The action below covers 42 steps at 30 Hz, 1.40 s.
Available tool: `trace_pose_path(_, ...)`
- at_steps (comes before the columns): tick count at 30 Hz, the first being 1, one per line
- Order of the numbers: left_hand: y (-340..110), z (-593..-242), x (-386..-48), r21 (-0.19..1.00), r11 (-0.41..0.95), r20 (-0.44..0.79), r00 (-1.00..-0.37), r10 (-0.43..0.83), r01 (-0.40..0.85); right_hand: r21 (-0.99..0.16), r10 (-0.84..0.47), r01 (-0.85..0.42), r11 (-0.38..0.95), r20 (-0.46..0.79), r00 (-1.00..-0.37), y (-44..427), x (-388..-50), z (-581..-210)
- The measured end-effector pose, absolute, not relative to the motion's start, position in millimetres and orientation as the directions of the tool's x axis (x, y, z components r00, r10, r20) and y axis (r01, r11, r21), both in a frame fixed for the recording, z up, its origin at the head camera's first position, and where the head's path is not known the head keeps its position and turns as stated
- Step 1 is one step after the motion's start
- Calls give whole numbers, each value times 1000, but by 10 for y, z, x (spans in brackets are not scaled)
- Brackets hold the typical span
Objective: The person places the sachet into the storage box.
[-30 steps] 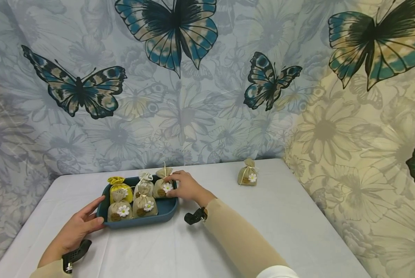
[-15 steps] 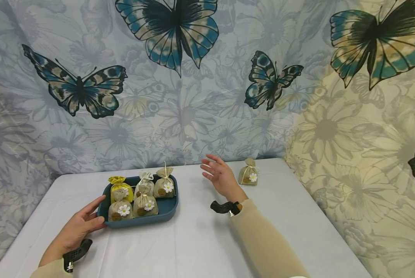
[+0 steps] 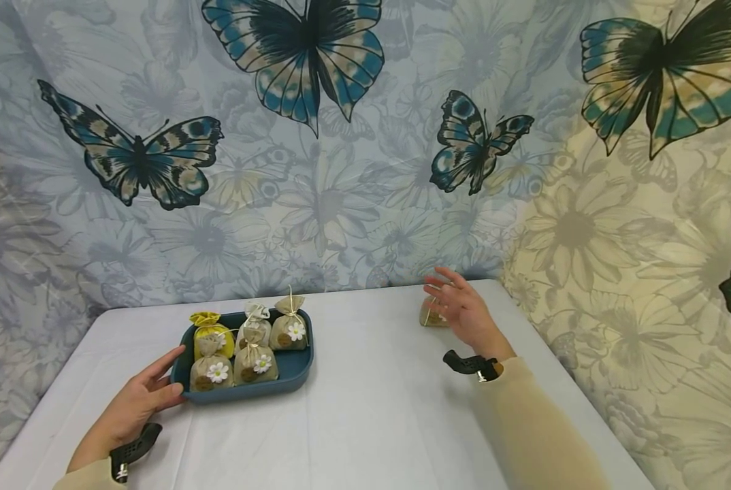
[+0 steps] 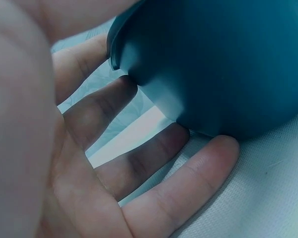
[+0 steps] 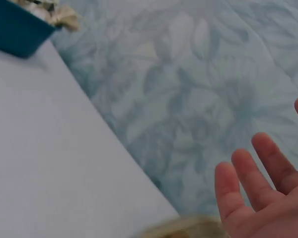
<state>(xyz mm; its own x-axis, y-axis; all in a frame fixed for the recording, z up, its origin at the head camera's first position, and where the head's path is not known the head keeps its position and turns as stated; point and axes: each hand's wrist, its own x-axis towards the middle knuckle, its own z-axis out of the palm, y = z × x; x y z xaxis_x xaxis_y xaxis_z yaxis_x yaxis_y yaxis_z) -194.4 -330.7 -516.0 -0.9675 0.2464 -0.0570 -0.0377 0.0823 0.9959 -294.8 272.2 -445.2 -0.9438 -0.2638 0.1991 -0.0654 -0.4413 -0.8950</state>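
A blue tray [image 3: 292,371] on the left of the table holds several drawstring pouches: a yellow one [image 3: 224,347], a whitish one [image 3: 256,314] and several beige ones with white flowers, among them a beige pouch [image 3: 288,330] in the far right corner. My left hand [image 3: 134,401] touches the tray's left end, and in the left wrist view its spread fingertips [image 4: 223,148] meet the outer wall. Another beige pouch [image 3: 428,316] stands at the table's far right. My right hand [image 3: 469,316] is in front of it with fingers spread, holding nothing and partly hiding it.
A white cloth [image 3: 365,408] covers the table. Behind it hangs a fabric backdrop [image 3: 329,224] with butterflies and flowers, reaching down to the table's far edge. A yellowish part of the backdrop [image 3: 647,286] runs along the right side.
My right hand has let go of the pouch in the tray's far right corner and moved right to the lone pouch. The left hand stays at the tray.
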Motion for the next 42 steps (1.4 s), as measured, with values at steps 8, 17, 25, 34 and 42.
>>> trace_pose_path(8,-3306,-5176,-1944,995,95,-63,-968,245,-41,-962,-177,-81,-260,130,-976,3260,-2875,-4618)
trace_pose_path(17,-3294,-5173,-1930,993,106,-75,-970,231,-51,-997,-158,-28,69,16,-987,3401,-2962,-4940)
trace_pose_path(25,-3291,-5157,-1943,993,110,-71,-972,225,-48,-979,-206,-72,192,32,-978,3329,-3069,-5043)
trace_pose_path(34,-3298,-5166,-1945,995,93,-62,-970,236,-41,-941,-166,-33,336,-25,-986,3160,-3200,-5000)
trace_pose_path(42,-3307,-5177,-1947,996,89,-51,-970,238,-31,-907,-136,-17,421,-45,-990,3117,-3234,-5024)
